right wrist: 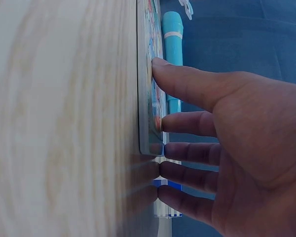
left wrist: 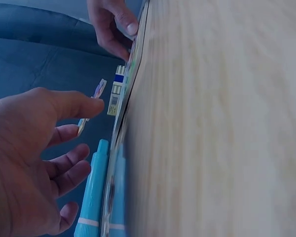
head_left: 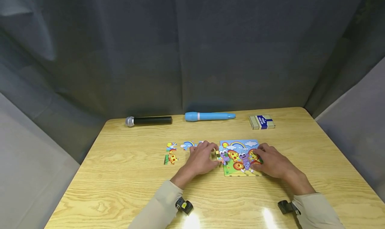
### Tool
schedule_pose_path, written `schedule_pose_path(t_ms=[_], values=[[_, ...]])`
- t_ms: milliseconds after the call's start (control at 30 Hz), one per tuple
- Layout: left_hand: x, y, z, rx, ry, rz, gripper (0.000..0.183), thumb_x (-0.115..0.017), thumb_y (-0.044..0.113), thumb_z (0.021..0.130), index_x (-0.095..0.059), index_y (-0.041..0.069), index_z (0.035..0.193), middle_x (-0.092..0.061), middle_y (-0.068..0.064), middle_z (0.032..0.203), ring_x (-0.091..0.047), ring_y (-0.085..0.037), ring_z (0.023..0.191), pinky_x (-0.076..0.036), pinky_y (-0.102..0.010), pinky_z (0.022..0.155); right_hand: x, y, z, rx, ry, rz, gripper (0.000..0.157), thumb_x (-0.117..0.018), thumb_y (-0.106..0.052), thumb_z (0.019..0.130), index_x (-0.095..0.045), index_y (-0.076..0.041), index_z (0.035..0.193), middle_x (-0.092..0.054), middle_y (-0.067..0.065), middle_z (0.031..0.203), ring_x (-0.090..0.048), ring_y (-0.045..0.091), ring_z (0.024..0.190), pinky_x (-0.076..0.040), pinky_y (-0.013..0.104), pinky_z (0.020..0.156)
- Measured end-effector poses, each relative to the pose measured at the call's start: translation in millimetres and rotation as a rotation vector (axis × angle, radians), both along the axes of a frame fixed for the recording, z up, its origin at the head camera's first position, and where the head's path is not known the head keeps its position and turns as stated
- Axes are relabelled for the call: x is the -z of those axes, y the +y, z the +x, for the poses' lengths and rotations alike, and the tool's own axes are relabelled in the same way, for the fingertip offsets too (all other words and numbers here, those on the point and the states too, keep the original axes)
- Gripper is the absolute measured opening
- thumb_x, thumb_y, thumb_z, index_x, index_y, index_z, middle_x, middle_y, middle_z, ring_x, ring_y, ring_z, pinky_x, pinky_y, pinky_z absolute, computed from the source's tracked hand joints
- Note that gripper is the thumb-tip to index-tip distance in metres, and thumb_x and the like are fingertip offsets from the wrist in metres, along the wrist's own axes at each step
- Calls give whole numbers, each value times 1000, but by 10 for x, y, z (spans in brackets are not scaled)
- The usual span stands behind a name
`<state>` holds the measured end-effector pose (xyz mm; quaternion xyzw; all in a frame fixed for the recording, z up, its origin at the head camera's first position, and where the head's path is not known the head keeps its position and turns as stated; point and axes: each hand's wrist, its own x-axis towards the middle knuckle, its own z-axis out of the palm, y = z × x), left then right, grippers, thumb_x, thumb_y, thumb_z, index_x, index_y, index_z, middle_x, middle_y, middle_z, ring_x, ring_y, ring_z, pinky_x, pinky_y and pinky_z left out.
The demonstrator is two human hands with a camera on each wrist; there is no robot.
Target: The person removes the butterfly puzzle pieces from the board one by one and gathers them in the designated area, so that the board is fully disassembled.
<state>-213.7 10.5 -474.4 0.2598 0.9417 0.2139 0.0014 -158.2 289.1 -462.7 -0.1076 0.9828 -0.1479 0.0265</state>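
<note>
Puzzle piece (head_left: 223, 157) is being pinched by the left hand (head_left: 202, 158); the spread right hand (head_left: 275, 162) is touching and part-hiding the butterfly board (head_left: 237, 165) between them; the left is partly masking loose pieces (head_left: 188, 145) beyond.

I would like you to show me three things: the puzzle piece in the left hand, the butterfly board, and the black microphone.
Piece (head_left: 223, 156): head view, on its printed face.
Board (head_left: 245, 158): head view, on the butterfly's purple body.
Microphone (head_left: 152, 120): head view, on its black handle.
</note>
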Motion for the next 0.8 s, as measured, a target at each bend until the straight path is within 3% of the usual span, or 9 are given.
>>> schedule_pose_path(t_ms=[300,800], values=[[-13,-216,-10,-21,9,-12,41,-75,40,76,-60,31,113,-58,7,101,-52,-11,96,-28,-38,81,1,6,-3,-8,-5,2,63,-73,-39,83,-58,-1,131,-50,18,126,-49,34,110,-45,53,91],[1,-667,-71,-56,-50,-13,41,-78,37,78,-60,28,114,-57,5,104,-49,-15,101,-26,-44,83,-11,-2,2,-4,-6,-1,63,-73,-39,83,-57,-1,131,-50,19,127,-49,35,111,-44,54,91]])
